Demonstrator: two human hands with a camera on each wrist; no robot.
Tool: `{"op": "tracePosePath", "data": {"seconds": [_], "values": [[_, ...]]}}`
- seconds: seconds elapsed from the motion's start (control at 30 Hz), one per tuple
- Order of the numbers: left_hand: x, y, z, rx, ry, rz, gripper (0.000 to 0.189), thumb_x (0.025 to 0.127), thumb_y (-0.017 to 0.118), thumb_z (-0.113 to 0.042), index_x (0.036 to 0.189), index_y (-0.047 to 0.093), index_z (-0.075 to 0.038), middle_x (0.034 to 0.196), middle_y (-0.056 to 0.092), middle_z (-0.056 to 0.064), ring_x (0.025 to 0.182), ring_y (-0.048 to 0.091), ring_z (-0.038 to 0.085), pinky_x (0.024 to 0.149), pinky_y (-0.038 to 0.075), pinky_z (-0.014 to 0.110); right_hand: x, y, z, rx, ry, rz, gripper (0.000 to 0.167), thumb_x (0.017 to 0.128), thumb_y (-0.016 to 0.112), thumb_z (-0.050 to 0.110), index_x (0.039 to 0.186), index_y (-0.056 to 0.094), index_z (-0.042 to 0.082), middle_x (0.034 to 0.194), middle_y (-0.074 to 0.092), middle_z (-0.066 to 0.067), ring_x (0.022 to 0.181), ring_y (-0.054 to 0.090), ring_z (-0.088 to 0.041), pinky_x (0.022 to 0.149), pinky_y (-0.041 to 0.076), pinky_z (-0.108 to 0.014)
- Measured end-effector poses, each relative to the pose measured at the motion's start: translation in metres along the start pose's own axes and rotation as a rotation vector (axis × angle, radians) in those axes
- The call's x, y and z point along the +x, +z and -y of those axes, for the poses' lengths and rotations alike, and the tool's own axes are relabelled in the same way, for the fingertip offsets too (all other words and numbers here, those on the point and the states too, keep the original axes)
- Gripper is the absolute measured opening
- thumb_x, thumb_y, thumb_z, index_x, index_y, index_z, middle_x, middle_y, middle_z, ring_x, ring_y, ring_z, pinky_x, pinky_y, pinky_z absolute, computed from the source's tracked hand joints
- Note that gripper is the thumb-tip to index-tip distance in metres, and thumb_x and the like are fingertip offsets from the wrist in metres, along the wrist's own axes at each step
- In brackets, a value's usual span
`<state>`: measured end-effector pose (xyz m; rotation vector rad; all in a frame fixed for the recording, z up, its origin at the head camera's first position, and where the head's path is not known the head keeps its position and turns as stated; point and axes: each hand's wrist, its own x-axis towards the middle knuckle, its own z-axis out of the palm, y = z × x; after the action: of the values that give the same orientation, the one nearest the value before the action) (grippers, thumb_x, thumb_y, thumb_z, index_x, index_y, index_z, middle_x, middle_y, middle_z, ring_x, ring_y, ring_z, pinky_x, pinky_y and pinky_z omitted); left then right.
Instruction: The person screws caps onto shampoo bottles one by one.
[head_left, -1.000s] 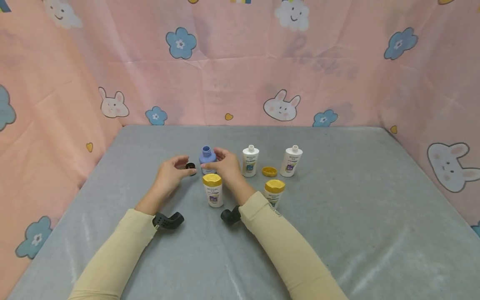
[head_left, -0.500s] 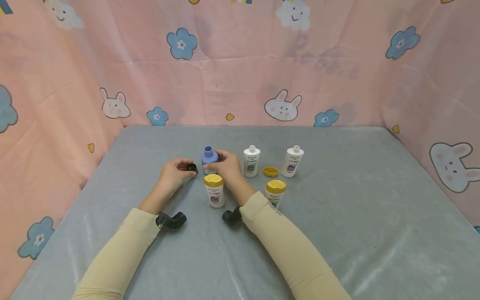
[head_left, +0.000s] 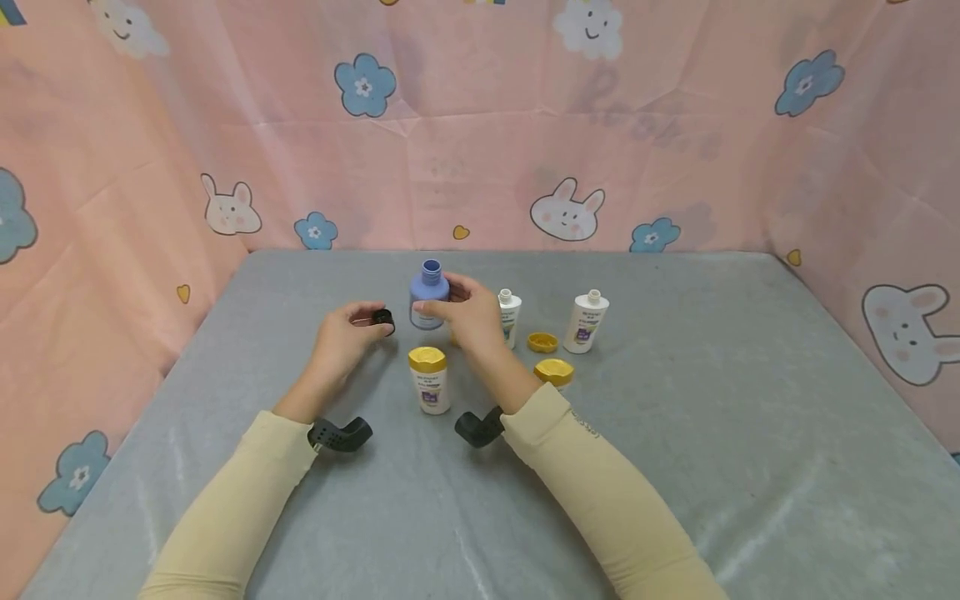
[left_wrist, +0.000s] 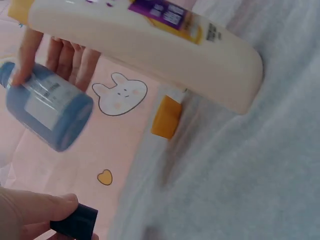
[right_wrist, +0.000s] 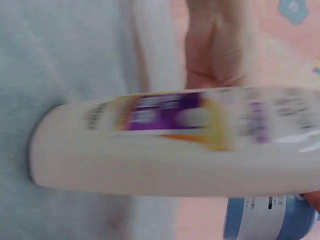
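Observation:
My right hand (head_left: 478,323) grips a blue-purple bottle (head_left: 427,290) from its right side and holds it upright above the table. The bottle's neck is uncapped. To its left, my left hand (head_left: 341,350) pinches a small black cap (head_left: 386,322) between thumb and fingers, apart from the bottle. A white bottle with a gold cap (head_left: 431,385) stands just in front of both hands. That white bottle (left_wrist: 150,50) spans the top of the left wrist view, with the black cap (left_wrist: 76,222) below. In the right wrist view it hides much of the right hand.
Two uncapped white bottles, one (head_left: 510,318) partly behind my right hand and another (head_left: 586,322) further right, stand upright. Between them lies a gold cap (head_left: 542,342). A second gold-capped bottle (head_left: 554,372) is partly covered by my right arm. Another yellow cap (left_wrist: 166,117) lies on the grey cloth.
My right hand has lifted the blue-purple bottle off the table and slightly right. My left hand has risen a little with the black cap.

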<state>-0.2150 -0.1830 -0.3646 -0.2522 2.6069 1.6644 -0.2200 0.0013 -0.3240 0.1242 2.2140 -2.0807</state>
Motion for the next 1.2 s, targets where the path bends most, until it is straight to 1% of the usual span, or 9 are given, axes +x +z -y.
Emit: {"op": "tracePosePath", "data": {"seconds": [0.07, 0.17, 0.3, 0.53, 0.67, 0.8, 0.93, 1.1, 1.2], "values": [[0.0, -0.002, -0.005, -0.039, -0.002, 0.0, 0.048, 0.092, 0.069, -0.014, 0.137, 0.056, -0.004, 0.139, 0.059, 0.017, 0.127, 0.057, 0.028, 0.106, 0.05, 0.041, -0.006, -0.004, 0.009, -0.026, -0.038, 0.019, 0.06, 0.08, 0.084, 0.014, 0.135, 0.061, 0.012, 0.135, 0.064, -0.006, 0.127, 0.059, -0.021, 0.109, 0.049, -0.035], [0.001, -0.003, -0.011, -0.071, -0.004, -0.013, 0.046, 0.093, 0.07, -0.016, 0.134, 0.055, -0.002, 0.135, 0.061, 0.017, 0.123, 0.06, 0.027, 0.104, 0.052, 0.038, -0.016, -0.012, 0.024, -0.069, -0.131, 0.059, 0.059, 0.08, 0.084, 0.016, 0.135, 0.061, 0.012, 0.134, 0.065, -0.006, 0.126, 0.06, -0.02, 0.108, 0.05, -0.034], [-0.002, -0.004, -0.021, -0.105, 0.028, -0.03, 0.043, 0.092, 0.072, -0.015, 0.13, 0.057, 0.0, 0.131, 0.063, 0.018, 0.12, 0.063, 0.025, 0.103, 0.053, 0.034, -0.026, -0.03, 0.042, -0.107, -0.226, 0.1, 0.059, 0.081, 0.084, 0.018, 0.135, 0.061, 0.013, 0.133, 0.065, -0.006, 0.125, 0.061, -0.02, 0.107, 0.051, -0.035], [-0.014, -0.001, -0.038, -0.188, 0.105, -0.005, 0.044, 0.09, 0.073, -0.011, 0.13, 0.059, -0.002, 0.132, 0.063, 0.015, 0.122, 0.063, 0.024, 0.104, 0.052, 0.032, -0.035, -0.064, 0.055, -0.189, -0.211, 0.17, 0.06, 0.081, 0.084, 0.024, 0.136, 0.061, 0.016, 0.133, 0.066, -0.002, 0.125, 0.061, -0.017, 0.106, 0.05, -0.039], [-0.021, 0.004, -0.048, -0.182, 0.14, 0.027, 0.043, 0.091, 0.073, -0.012, 0.132, 0.061, -0.007, 0.133, 0.064, 0.013, 0.122, 0.063, 0.023, 0.105, 0.052, 0.034, -0.04, -0.079, 0.056, -0.244, -0.196, 0.196, 0.063, 0.082, 0.083, 0.025, 0.139, 0.059, 0.016, 0.137, 0.064, -0.001, 0.128, 0.059, -0.018, 0.109, 0.048, -0.042], [-0.029, 0.009, -0.059, -0.178, 0.162, 0.075, 0.043, 0.092, 0.072, -0.016, 0.134, 0.062, -0.01, 0.132, 0.065, 0.011, 0.121, 0.064, 0.021, 0.107, 0.05, 0.036, -0.043, -0.093, 0.054, -0.286, -0.189, 0.196, 0.063, 0.084, 0.082, 0.028, 0.141, 0.057, 0.018, 0.137, 0.063, -0.001, 0.127, 0.059, -0.019, 0.112, 0.046, -0.045], [-0.038, 0.014, -0.069, -0.242, 0.189, 0.113, 0.043, 0.093, 0.072, -0.016, 0.135, 0.063, -0.012, 0.132, 0.065, 0.01, 0.122, 0.064, 0.02, 0.107, 0.05, 0.033, -0.046, -0.106, 0.054, -0.295, -0.17, 0.197, 0.064, 0.084, 0.081, 0.03, 0.142, 0.055, 0.019, 0.136, 0.064, -0.002, 0.125, 0.061, -0.02, 0.11, 0.047, -0.046], [-0.045, 0.021, -0.08, -0.279, 0.27, 0.148, 0.045, 0.093, 0.071, -0.014, 0.137, 0.061, -0.016, 0.133, 0.065, 0.009, 0.123, 0.063, 0.018, 0.104, 0.052, 0.031, -0.046, -0.122, 0.054, -0.278, -0.173, 0.166, 0.066, 0.084, 0.081, 0.031, 0.143, 0.055, 0.019, 0.138, 0.063, -0.003, 0.126, 0.061, -0.02, 0.11, 0.048, -0.044], [-0.047, 0.026, -0.086, -0.307, 0.303, 0.164, 0.044, 0.092, 0.072, -0.011, 0.134, 0.061, -0.012, 0.129, 0.064, 0.009, 0.119, 0.062, 0.017, 0.1, 0.054, 0.027, -0.046, -0.132, 0.054, -0.265, -0.184, 0.146, 0.065, 0.085, 0.081, 0.027, 0.143, 0.055, 0.018, 0.139, 0.062, -0.005, 0.125, 0.061, -0.019, 0.111, 0.047, -0.042]]}}
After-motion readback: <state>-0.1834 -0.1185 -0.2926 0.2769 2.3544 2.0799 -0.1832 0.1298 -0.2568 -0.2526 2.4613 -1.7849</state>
